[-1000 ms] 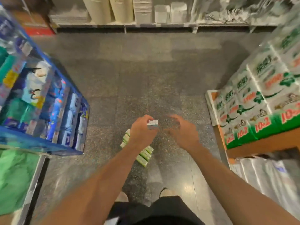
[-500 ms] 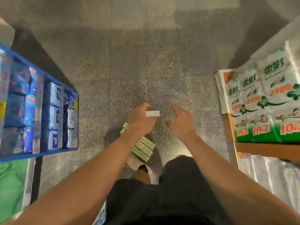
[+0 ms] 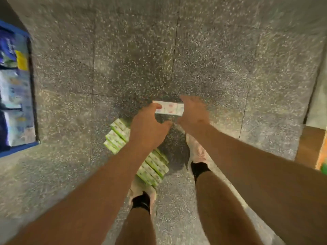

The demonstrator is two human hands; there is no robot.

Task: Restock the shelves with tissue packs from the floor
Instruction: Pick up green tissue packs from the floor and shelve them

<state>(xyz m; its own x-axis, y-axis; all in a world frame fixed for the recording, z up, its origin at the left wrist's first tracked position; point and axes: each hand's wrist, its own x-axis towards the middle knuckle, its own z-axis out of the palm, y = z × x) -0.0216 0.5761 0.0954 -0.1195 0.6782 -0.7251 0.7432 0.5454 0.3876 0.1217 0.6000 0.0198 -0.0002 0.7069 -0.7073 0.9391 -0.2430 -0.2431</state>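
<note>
Pack, white, blurred, pinched by left hand; right hand covers its other end, grip unclear. Green packs on floor partly hidden by left arm.

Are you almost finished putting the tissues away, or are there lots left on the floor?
Not nearly finished. Nothing in view shows a pack put away yet. In hand: one small white tissue pack, held between the left hand and right hand. Left: a row of green tissue packs on the floor by the feet. The blue shelf sits off to the left.
</note>
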